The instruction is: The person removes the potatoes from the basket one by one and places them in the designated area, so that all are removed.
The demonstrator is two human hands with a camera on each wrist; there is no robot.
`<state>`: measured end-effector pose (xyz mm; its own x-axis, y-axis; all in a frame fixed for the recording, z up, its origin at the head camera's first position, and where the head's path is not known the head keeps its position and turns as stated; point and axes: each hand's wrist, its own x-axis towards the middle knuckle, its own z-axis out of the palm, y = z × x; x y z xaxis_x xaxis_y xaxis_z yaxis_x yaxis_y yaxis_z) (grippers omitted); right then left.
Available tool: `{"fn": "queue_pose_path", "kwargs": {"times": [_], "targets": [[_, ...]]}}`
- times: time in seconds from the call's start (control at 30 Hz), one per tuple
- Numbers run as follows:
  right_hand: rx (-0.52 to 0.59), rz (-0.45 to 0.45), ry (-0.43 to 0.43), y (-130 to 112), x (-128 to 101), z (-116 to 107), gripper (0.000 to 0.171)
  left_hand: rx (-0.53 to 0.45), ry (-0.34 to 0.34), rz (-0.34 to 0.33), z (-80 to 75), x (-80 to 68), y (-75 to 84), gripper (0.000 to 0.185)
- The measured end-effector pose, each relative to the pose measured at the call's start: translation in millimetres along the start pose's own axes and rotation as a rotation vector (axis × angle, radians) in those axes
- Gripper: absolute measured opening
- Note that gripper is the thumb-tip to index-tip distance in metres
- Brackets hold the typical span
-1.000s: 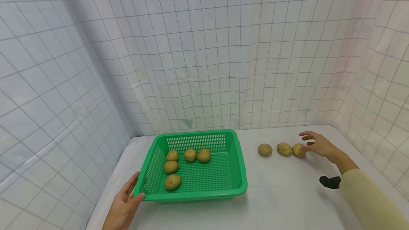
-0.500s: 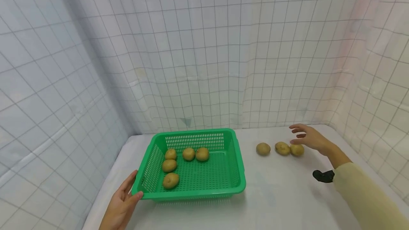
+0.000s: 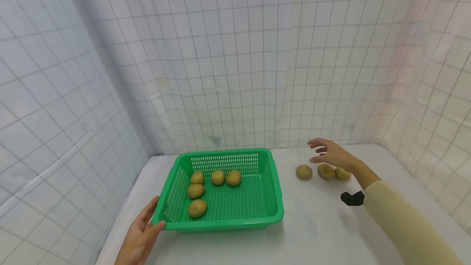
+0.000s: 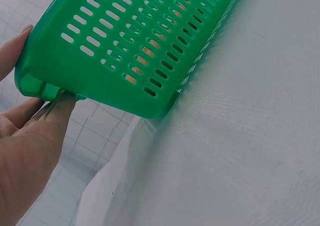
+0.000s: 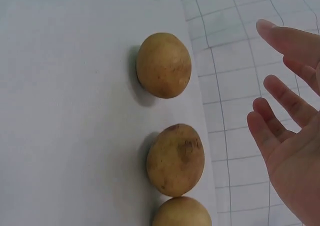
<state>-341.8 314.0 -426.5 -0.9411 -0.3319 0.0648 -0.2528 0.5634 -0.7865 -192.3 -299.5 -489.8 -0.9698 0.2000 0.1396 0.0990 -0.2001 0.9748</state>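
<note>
My right hand [image 3: 331,154] hovered with fingers spread and relaxed, holding nothing, above a row of three potatoes on the table [image 3: 316,224]. The middle potato [image 3: 326,171] lay directly under my fingers; the left potato [image 3: 303,171] lay a little apart toward the basket, and the right potato [image 3: 343,174] sat just beside the middle one, partly hidden by my wrist. In the right wrist view the left potato [image 5: 164,64] appeared round, smooth and yellow-brown, while the middle potato [image 5: 175,159] showed darker brown patches on its skin; only the top of the right potato [image 5: 181,212] was visible at the frame's lower edge.

My left hand [image 3: 140,236] gripped the near left corner of a green plastic basket [image 3: 274,212], thumb on the rim and fingers underneath, as the left wrist view confirmed. The basket had slotted walls and a perforated floor, on which five more potatoes [image 3: 218,177] lay toward its left and far side.

No writing or label was legible anywhere. The table was covered in plain white cloth, and white sheeting printed with a thin dark grid [image 3: 220,72] enclosed it on three sides. My right sleeve [image 3: 404,224] was pale yellow, with a black wrist device [image 3: 352,198] beside it.
</note>
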Motion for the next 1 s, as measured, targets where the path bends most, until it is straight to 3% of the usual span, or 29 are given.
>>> {"fn": "queue_pose_path", "kwargs": {"times": [0.43,0.77,1.0], "targets": [[-0.007,-0.128,-0.058,-36.5,36.9,38.3,0.062,-0.028,-0.015,0.005,-3.0,0.6,0.0,0.079],[-0.029,-0.133,-0.078,-73.3,53.4,58.5,0.05,-0.029,-0.015,-0.011,-2.4,0.1,0.7,0.079],[-0.036,-0.202,-0.129,-97.2,68.2,75.4,0.049,-0.023,-0.029,0.005,-1.6,0.7,4.1,0.079]]}}
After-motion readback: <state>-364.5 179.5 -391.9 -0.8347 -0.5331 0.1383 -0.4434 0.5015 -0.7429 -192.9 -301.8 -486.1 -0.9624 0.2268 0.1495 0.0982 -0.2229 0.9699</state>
